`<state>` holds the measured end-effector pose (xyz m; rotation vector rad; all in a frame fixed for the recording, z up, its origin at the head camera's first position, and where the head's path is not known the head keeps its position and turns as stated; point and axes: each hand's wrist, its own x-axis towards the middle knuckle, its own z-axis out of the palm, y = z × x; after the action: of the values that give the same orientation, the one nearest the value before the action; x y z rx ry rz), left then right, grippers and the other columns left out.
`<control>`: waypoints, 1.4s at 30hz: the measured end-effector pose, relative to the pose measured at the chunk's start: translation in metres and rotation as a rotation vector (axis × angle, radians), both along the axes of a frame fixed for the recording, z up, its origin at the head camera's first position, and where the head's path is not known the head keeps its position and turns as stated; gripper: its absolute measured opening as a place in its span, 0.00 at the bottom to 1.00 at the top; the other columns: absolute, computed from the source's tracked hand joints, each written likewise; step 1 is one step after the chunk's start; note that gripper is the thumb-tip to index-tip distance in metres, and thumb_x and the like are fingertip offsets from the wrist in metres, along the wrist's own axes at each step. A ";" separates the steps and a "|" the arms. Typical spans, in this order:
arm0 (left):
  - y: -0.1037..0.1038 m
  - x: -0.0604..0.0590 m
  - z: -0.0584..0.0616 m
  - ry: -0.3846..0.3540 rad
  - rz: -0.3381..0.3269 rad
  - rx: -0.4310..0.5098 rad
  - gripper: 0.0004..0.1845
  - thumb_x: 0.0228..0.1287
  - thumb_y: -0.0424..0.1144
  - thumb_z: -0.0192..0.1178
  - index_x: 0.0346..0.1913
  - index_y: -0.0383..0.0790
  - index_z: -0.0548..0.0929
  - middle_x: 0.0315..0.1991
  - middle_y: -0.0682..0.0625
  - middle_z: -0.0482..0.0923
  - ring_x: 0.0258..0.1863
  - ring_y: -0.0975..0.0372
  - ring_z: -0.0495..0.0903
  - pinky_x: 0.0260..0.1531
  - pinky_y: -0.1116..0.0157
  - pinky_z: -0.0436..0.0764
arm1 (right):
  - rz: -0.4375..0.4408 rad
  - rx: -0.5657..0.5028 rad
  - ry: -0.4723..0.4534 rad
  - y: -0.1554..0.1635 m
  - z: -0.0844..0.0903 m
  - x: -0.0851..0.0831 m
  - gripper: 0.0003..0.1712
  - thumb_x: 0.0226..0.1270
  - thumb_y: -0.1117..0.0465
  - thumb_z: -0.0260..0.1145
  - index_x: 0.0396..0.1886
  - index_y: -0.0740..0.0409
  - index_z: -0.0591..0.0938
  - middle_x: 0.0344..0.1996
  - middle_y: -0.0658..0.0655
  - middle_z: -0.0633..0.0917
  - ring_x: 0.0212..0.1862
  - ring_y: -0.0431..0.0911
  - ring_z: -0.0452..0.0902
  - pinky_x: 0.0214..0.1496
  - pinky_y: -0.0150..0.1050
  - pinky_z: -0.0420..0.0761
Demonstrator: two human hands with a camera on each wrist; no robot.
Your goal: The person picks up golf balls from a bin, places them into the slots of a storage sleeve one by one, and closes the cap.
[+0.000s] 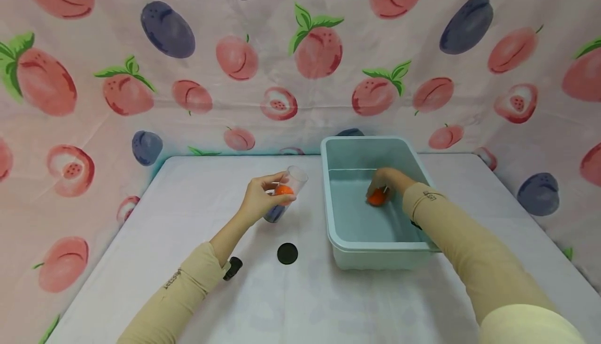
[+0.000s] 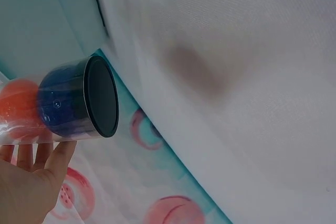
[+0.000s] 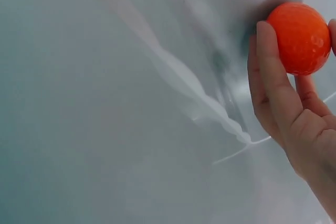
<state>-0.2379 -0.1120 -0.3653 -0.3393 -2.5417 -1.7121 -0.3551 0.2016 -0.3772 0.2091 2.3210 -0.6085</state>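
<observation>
The right hand [image 1: 388,181] is pinching an orange ball [image 3: 300,38] between curled fingertips, low inside the pale green tub [image 1: 339,239] on the right. The left hand [image 1: 260,198] is gripping a clear tube [image 1: 286,193], already carrying an orange ball and a blue one, tilted above the table [image 1: 188,203]. Keeping the pinch firm while lifting clear of the tub's left wall looks wise, with the tube's mouth kept facing the tub.

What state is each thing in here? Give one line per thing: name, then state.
Clear tube: lifted off the table, tilted, uncapped, with an orange ball and a blue ball inside.
Black cap: off, flat on the table.
Bin: upright, open-topped.
Orange ball: pinched in right hand.
Left hand: gripping the tube.
</observation>
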 end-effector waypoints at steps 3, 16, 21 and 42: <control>0.002 0.001 0.001 -0.002 -0.004 -0.002 0.32 0.50 0.32 0.71 0.61 0.36 0.75 0.52 0.38 0.80 0.52 0.49 0.77 0.53 0.54 0.79 | -0.003 -0.034 -0.021 0.013 -0.024 -0.024 0.30 0.56 0.61 0.71 0.52 0.75 0.71 0.47 0.70 0.73 0.43 0.57 0.78 0.40 0.41 0.85; 0.005 0.002 0.003 -0.045 0.002 -0.003 0.32 0.50 0.34 0.71 0.62 0.40 0.75 0.54 0.41 0.80 0.53 0.50 0.77 0.46 0.58 0.83 | 0.069 -0.070 0.088 0.002 0.030 0.022 0.24 0.62 0.65 0.62 0.53 0.78 0.69 0.49 0.73 0.72 0.48 0.61 0.78 0.49 0.45 0.83; 0.005 0.002 0.003 -0.020 0.001 0.002 0.32 0.50 0.34 0.71 0.61 0.39 0.75 0.53 0.40 0.80 0.53 0.50 0.77 0.52 0.55 0.80 | 0.059 -0.111 0.124 -0.006 0.056 0.044 0.23 0.64 0.66 0.58 0.55 0.78 0.68 0.52 0.73 0.70 0.47 0.58 0.77 0.52 0.45 0.82; 0.014 -0.006 0.013 0.012 0.000 0.015 0.32 0.51 0.35 0.71 0.62 0.42 0.75 0.53 0.40 0.80 0.51 0.48 0.78 0.50 0.55 0.81 | 0.058 -0.428 0.119 0.004 0.069 0.032 0.29 0.70 0.61 0.55 0.64 0.75 0.63 0.58 0.69 0.66 0.48 0.53 0.75 0.55 0.44 0.80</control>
<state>-0.2437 -0.0980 -0.3522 -0.3480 -2.5186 -1.7232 -0.3234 0.2058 -0.3086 -0.0971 2.2358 -1.0911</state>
